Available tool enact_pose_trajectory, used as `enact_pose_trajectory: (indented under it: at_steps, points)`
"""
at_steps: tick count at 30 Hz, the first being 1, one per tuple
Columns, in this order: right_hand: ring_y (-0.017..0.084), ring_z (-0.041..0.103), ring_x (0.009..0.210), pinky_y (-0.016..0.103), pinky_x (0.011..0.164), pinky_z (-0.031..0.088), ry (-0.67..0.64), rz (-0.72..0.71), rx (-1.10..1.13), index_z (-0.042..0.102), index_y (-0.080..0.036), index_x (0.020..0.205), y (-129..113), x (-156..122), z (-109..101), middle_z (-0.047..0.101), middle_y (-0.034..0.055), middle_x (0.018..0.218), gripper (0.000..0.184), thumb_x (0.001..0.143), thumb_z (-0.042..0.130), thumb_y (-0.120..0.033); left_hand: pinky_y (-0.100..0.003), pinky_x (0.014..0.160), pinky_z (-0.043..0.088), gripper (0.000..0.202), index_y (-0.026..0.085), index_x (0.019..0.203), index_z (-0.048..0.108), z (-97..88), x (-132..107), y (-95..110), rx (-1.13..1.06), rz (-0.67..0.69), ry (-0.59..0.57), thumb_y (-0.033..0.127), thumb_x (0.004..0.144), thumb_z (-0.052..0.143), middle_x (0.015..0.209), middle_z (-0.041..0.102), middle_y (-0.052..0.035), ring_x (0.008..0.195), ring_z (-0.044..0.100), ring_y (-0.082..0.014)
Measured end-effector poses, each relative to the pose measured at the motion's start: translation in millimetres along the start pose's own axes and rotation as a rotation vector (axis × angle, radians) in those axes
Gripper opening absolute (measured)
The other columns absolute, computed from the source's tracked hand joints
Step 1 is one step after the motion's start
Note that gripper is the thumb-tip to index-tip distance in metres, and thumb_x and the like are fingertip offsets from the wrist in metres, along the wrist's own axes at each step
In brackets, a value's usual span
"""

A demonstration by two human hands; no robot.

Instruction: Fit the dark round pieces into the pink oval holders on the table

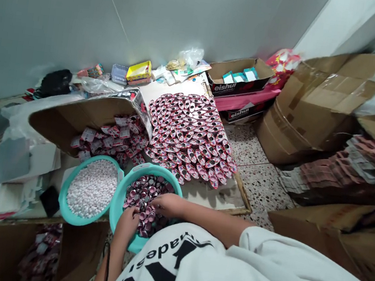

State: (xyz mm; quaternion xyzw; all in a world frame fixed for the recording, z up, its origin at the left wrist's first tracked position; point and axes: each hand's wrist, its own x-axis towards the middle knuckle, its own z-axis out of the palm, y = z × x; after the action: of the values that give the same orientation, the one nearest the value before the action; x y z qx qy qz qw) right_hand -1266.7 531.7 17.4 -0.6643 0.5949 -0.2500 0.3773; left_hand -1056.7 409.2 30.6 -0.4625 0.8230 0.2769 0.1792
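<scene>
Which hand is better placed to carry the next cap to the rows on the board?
Probably the right hand: it rests in the basin of caps on the side nearer the laid-out rows. The left hand sits at the basin's near side, farther away.

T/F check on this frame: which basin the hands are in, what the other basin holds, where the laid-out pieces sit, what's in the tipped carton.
1. Both hands are in the basin of pink-and-silver pieces. True: left hand and right hand rest among them.
2. The other teal basin holds blue caps. False: it holds small white pieces.
3. Rows of pink oval pieces lie on the flat board beyond the basins. True.
4. The tipped carton is filled with white pieces. False: pink packets spill from it.
5. The right hand is lifted clear above the board. False: it is down in the basin.
</scene>
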Motion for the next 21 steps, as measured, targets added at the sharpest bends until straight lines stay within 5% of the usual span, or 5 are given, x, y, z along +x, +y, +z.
enact_pose_trajectory:
  at_steps: [5, 8, 12, 16, 21]
  points:
    - [0.019, 0.066, 0.09, 0.03, 0.082, 0.052, 0.577, 0.242, 0.444, 0.07, -0.017, 0.115, 25, -33, -20, 0.072, 0.0102, 0.104, 0.031, 0.087, 0.06, -0.022, -0.034, 0.091, 0.046, 0.027, 0.014, 0.095, 0.067, 6.6, 2, -13, -0.045, 0.045, 0.057, 0.017, 0.083, 0.043, 0.104, 0.066, -0.0124, 0.102, 0.06, -0.0247]
    - [0.019, 0.066, 0.088, 0.031, 0.081, 0.051, 0.733, 0.39, 0.513, 0.073, -0.016, 0.103, 46, -61, -37, 0.073, 0.0099, 0.1, 0.027, 0.084, 0.055, -0.015, -0.035, 0.097, 0.045, 0.03, 0.015, 0.097, 0.068, 3.6, 4, -9, -0.125, 0.098, 0.104, 0.021, 0.082, 0.043, 0.108, 0.066, -0.0125, 0.106, 0.06, -0.0249]
    - [0.018, 0.066, 0.085, 0.028, 0.079, 0.049, 0.771, 0.494, 0.524, 0.074, -0.017, 0.094, 66, -97, -54, 0.074, 0.006, 0.093, 0.024, 0.08, 0.054, -0.015, -0.037, 0.098, 0.045, 0.032, 0.016, 0.101, 0.068, -5.6, 12, 16, -0.148, 0.115, 0.171, 0.031, 0.085, 0.045, 0.107, 0.067, -0.0115, 0.107, 0.059, -0.0257]
    - [0.015, 0.063, 0.074, 0.024, 0.069, 0.045, 0.672, 0.62, 0.527, 0.074, -0.016, 0.086, 72, -122, -61, 0.073, 0.0033, 0.079, 0.017, 0.08, 0.058, -0.018, -0.036, 0.09, 0.046, 0.028, 0.018, 0.099, 0.068, -6.0, 17, 40, -0.08, 0.038, 0.161, 0.029, 0.081, 0.048, 0.104, 0.069, -0.0096, 0.101, 0.061, -0.0254]
    - [0.014, 0.061, 0.073, 0.022, 0.066, 0.039, 0.566, 0.702, 0.445, 0.071, -0.015, 0.08, 74, -138, -62, 0.071, 0.0027, 0.076, 0.009, 0.078, 0.062, -0.013, -0.034, 0.08, 0.045, 0.024, 0.019, 0.083, 0.064, 1.7, 6, 38, -0.086, -0.098, 0.172, 0.041, 0.078, 0.055, 0.09, 0.069, -0.0085, 0.09, 0.062, -0.0259]
